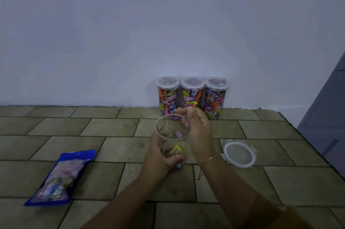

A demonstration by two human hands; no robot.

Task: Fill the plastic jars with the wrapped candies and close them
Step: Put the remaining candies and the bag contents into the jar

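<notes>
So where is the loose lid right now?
In the head view, the lid lies flat on the tiled floor, right of the right hand and the open jar.

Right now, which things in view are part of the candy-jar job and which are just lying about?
In the job:
- open jar, gripped by left hand
- right hand at its rim
- loose lid
- blue candy bag
- three filled, lidded jars

Lying about:
- nothing else on the tiled floor

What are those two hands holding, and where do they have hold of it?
The left hand grips the clear open jar round its lower wall. The right hand hovers at the rim; whether it holds a candy cannot be told.
</notes>
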